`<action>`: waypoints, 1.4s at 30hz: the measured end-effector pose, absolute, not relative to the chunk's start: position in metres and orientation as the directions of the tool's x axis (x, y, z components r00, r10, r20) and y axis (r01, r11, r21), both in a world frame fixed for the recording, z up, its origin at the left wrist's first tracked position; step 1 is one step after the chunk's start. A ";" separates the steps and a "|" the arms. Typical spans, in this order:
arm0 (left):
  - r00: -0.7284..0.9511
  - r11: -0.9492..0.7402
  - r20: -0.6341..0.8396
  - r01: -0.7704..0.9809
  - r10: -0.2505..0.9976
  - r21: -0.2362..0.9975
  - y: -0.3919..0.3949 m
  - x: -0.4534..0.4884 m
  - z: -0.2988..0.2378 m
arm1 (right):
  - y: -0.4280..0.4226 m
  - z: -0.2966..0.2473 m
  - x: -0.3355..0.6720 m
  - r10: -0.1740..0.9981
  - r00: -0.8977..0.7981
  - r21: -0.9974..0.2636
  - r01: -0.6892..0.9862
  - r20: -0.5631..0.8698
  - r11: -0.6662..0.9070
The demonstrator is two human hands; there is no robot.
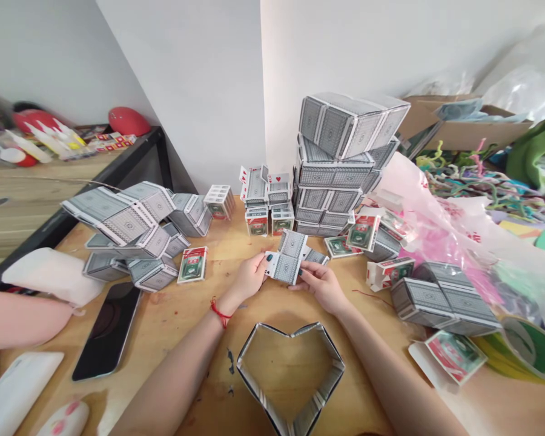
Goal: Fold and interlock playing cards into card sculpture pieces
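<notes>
A: What takes up most of the space below?

B: A pale brown wooden tabletop [222,241]. On its far side rises a tall tower of grey-and-white patterned playing-card blocks [333,172].

A: And to the left?

B: A lower, uneven pile of similar grey card blocks [134,230]. Nearest the person, between the two forearms, stands a hollow heart-shaped ring of grey cards [331,353], its notch facing away. A flat phone with a black screen [108,330] lies left of it.

A: Where are the hands?

B: Beyond the ring. The left hand [249,275] has thumb and fingers closed on the left edge of a grey-backed, white-bordered playing-card piece [290,254]; the right hand [323,287] pinches its lower right edge.

A: So the piece sits between them?

B: Yes, over the tabletop, on the near side of the tower.

A: Anything smaller?

B: A green-and-red card box [193,264] lies left of the left hand. Another grey patterned bit [317,256] shows behind the piece, partly covered; whether it is held cannot be told. A red string bracelet [220,312] circles the left wrist.
</notes>
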State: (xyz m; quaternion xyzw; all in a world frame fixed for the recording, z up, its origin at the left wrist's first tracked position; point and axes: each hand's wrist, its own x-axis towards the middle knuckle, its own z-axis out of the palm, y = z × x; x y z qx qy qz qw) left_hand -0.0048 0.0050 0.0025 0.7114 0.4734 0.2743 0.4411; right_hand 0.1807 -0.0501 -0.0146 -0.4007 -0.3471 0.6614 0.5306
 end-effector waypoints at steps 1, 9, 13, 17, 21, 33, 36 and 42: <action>0.409 -0.159 -0.032 0.425 0.912 0.891 0.005 -0.005 0.003 | -0.050 -0.014 0.180 0.983 -0.099 -0.884 -0.429 -0.156 -0.183; 0.440 -0.164 -0.038 0.410 0.897 0.897 0.004 -0.006 0.006 | -0.052 -0.011 0.177 0.988 -0.030 -0.899 -0.411 -0.153 -0.152; 0.448 -0.177 -0.035 0.422 0.894 0.889 0.003 -0.006 0.003 | -0.052 -0.010 0.178 0.985 -0.004 -0.910 -0.383 -0.173 -0.162; 0.465 -0.201 -0.023 0.425 0.885 0.882 0.002 -0.006 0.001 | -0.052 -0.009 0.177 0.983 0.051 -0.920 -0.363 -0.176 -0.145; 0.499 -0.252 0.016 0.410 0.867 0.876 0.002 -0.005 0.003 | -0.052 -0.009 0.176 0.985 0.020 -0.927 -0.340 -0.172 -0.155; 0.533 -0.307 0.043 0.417 0.845 0.856 -0.001 -0.005 -0.002 | -0.053 -0.011 0.181 0.975 -0.135 -0.945 -0.253 -0.179 -0.209; 0.543 -0.318 0.037 0.434 0.839 0.843 -0.002 -0.004 -0.005 | -0.053 -0.010 0.180 0.977 -0.131 -0.950 -0.243 -0.170 -0.198; 0.544 -0.311 0.045 0.408 0.838 0.859 -0.003 -0.002 -0.006 | -0.053 -0.010 0.182 0.975 -0.139 -0.941 -0.269 -0.173 -0.206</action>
